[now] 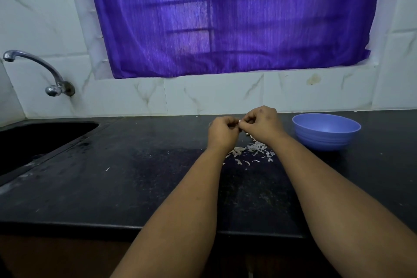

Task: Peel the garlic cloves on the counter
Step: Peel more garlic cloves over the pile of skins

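My left hand [222,133] and my right hand [262,125] meet above the black counter [135,176], fingers curled. Between their fingertips they pinch a small pale garlic clove [239,121], mostly hidden by the fingers. Below the hands lies a scatter of white garlic peels [250,152] on the counter. Any other cloves are hidden behind the hands.
A blue plastic bowl [326,131] stands on the counter right of my hands; its inside is not visible from here. A dark sink [33,142] is set in at the left under a chrome tap [38,70]. A tiled wall and purple curtain rise behind.
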`<state>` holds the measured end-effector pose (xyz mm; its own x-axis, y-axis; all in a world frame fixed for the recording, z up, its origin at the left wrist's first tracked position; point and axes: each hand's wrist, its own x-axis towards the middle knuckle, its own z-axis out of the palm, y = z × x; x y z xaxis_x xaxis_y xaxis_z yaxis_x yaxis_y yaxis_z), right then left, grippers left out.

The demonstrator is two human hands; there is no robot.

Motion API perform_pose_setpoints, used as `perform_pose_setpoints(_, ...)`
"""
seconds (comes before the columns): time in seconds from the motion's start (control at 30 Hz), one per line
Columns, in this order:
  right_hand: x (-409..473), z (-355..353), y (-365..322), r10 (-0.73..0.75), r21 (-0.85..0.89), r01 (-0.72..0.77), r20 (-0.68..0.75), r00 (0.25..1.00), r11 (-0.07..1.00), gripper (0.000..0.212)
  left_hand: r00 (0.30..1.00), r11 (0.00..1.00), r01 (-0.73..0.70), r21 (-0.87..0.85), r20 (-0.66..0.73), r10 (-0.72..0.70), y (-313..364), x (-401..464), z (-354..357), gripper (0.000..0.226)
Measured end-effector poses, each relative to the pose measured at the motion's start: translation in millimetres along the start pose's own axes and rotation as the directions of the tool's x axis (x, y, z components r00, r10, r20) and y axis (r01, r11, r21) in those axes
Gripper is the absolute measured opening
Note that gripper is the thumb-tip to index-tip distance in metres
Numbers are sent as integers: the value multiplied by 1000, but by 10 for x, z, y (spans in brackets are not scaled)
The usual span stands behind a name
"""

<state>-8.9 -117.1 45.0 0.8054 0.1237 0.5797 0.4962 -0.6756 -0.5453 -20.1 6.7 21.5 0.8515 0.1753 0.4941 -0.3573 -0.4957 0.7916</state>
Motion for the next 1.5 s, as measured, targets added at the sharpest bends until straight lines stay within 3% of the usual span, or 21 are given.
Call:
perform_pose_setpoints(0.5, 15, 25, 29, 2, -31, -1, 43, 999, 1000, 8, 999, 999, 40, 11, 31, -40, -22, 8, 5, 18)
perform_pose_setpoints(0.8, 54, 16, 98, 147, 174, -163, 100, 984, 971, 15, 984, 948, 164, -275, 110, -138, -29, 9, 43, 19)
perform_pose_setpoints(0.97, 86, 49, 95, 238, 391, -265, 118, 964, 881, 24, 988, 952, 150, -267, 85, -132, -35, 17, 30, 23)
perform_pose_setpoints(1.1, 41, 39, 119, 202, 390, -244, 147, 968, 888, 7, 990, 950, 134, -282, 76, -117, -24, 19, 14, 15)
perform_pose_setpoints(1.3, 33, 31, 84, 213, 521, -267, 162, 963, 811, 10, 988, 945, 152, -290, 76, -136, -23, 21, 3, 5)
perform_pose_setpoints(1.5, 41, 11, 115, 224, 535, -291, 189, 956, 793, 10, 992, 951, 121, -286, 73, -105, -2, 5, 7, 2)
